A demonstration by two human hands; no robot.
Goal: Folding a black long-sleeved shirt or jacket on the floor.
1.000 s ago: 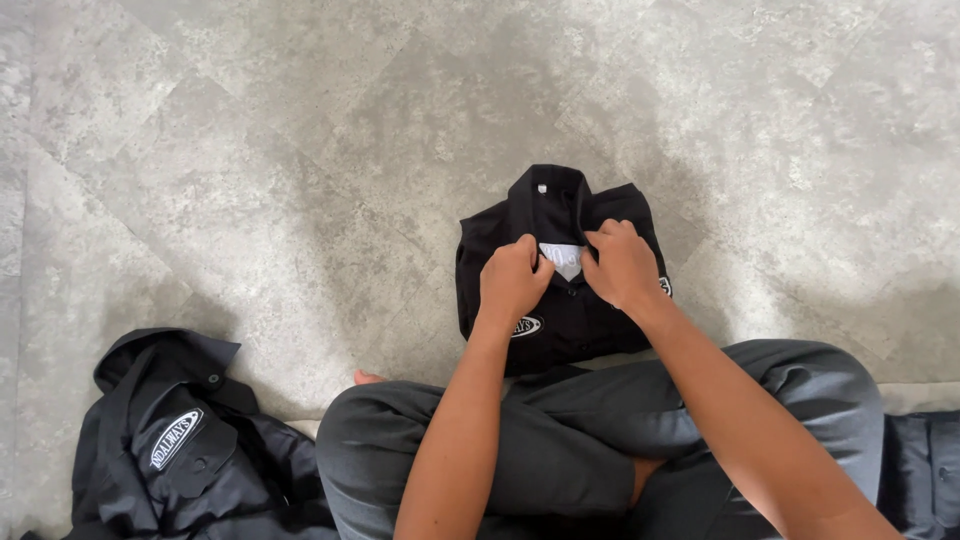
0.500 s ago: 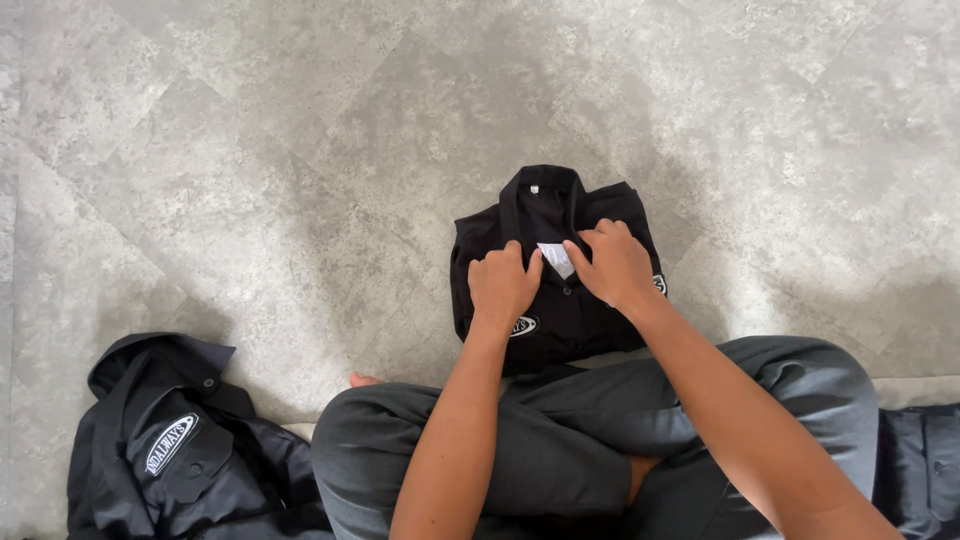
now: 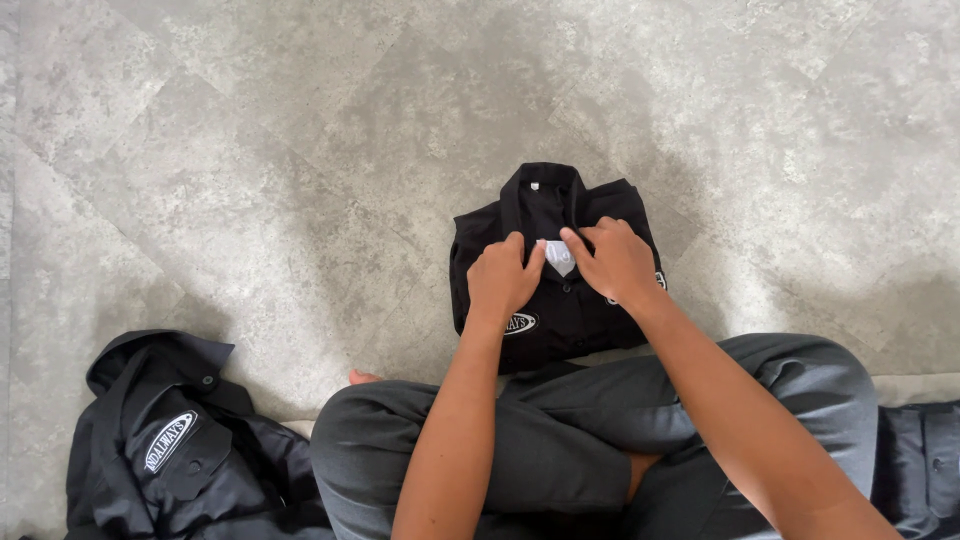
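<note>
Both hands, left hand [image 3: 503, 280] and right hand [image 3: 618, 262], are pinching a small white tag [image 3: 559, 255] on the neatly folded black shirt [image 3: 560, 215], collar up.

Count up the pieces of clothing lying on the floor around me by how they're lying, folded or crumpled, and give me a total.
Folded black shirt, under left hand and right hand: 1
Crumpled black shirt, lower left: 1
Dark garment at the right edge, mostly out of view: 1
Total: 3
</note>
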